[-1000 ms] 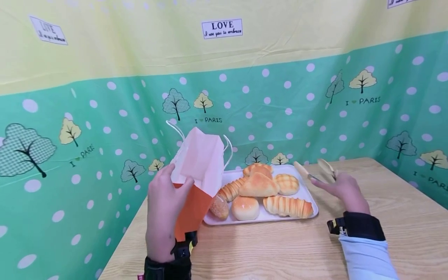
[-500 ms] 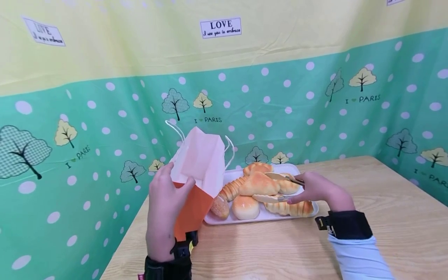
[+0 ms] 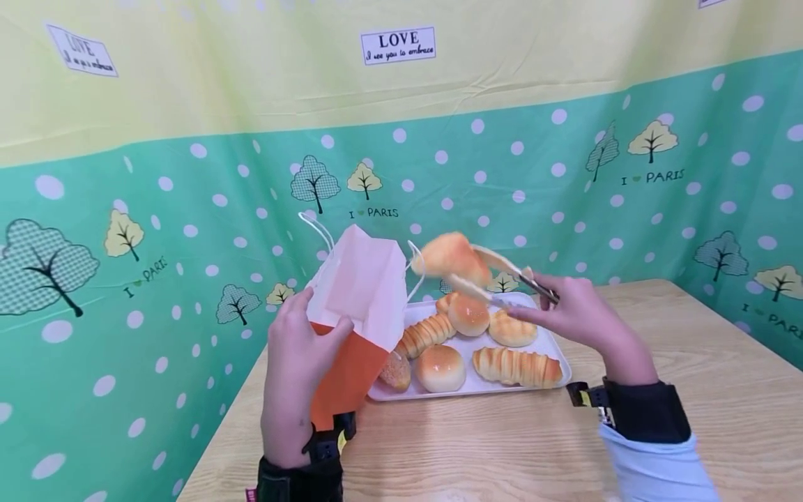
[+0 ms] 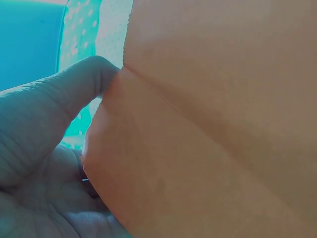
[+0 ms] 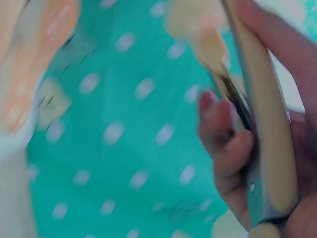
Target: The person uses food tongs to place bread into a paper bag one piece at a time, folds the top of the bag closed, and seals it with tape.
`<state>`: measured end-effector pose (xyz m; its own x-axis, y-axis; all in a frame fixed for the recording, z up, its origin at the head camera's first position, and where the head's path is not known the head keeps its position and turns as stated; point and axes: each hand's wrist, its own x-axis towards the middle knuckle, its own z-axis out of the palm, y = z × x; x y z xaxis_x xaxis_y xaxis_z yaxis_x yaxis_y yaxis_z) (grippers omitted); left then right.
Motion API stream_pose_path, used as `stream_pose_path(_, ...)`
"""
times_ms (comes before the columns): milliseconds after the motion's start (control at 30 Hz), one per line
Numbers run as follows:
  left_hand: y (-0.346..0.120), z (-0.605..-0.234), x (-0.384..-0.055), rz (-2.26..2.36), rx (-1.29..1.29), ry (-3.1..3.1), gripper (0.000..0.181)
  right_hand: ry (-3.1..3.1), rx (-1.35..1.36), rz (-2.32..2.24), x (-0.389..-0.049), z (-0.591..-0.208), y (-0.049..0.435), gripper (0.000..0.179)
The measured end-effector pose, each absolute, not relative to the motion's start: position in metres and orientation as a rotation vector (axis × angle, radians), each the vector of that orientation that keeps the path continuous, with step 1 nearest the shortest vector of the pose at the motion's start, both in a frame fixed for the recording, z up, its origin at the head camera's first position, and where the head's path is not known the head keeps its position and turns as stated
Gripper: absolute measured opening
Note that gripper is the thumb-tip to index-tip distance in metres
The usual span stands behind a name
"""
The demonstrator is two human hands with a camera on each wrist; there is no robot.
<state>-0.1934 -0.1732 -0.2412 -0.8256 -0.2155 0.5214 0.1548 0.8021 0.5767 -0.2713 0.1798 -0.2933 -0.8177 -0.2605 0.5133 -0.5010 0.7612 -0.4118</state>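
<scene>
My left hand (image 3: pixel 291 380) grips the open paper bag (image 3: pixel 351 373), orange outside and white inside, with white cord handles. In the left wrist view the thumb lies at the bag's edge. My right hand (image 3: pixel 580 314) holds wood-faced tongs (image 5: pixel 271 119), fingers curled round them. Between the tongs' tips a triangular golden bread roll (image 3: pixel 450 254) hangs in the air, right of the bag's mouth and above the white tray (image 3: pixel 553 343). In the right wrist view that bread is blurred.
Several breads lie on the tray: a round bun (image 3: pixel 441 369), a ridged roll (image 3: pixel 517 367), a glossy bun (image 3: pixel 468 315), a cross-marked bun (image 3: pixel 512 329) and a sugared one (image 3: pixel 395 371) partly behind the bag. A green polka-dot curtain (image 3: pixel 502 160) rises behind the wooden table (image 3: pixel 477 446).
My right hand has moved the tongs leftward over the tray, closed them on the triangular bread roll and lifted it, uncovering the glossy bun. My left hand and the bag stay nearly still.
</scene>
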Motion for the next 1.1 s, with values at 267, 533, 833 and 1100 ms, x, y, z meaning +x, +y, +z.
stream_pose_path(267, -0.174, -0.239, -0.194, -0.909, 0.089, -2.392, 0.073, -2.361, 0.480, 0.756, -0.229, -0.263, 0.109, 0.067)
stream_pose_path(533, -0.180, -0.237, -0.195, -0.913, 0.174, -2.425, 0.073, -2.627, 0.222, 0.505, -0.208, -0.246, 0.146, 0.085)
stream_pose_path(833, -0.175, -0.234, -0.199, -0.928, 0.143, -2.443, 0.075, -2.449, 0.026, 0.674, -0.187, -0.227, 0.155, 0.083)
stream_pose_path(1100, -0.172, -0.232, -0.196, -0.900, 0.105, -2.448, 0.074, -2.350, 0.488, 1.138, -0.186, -0.241, 0.074, 0.063)
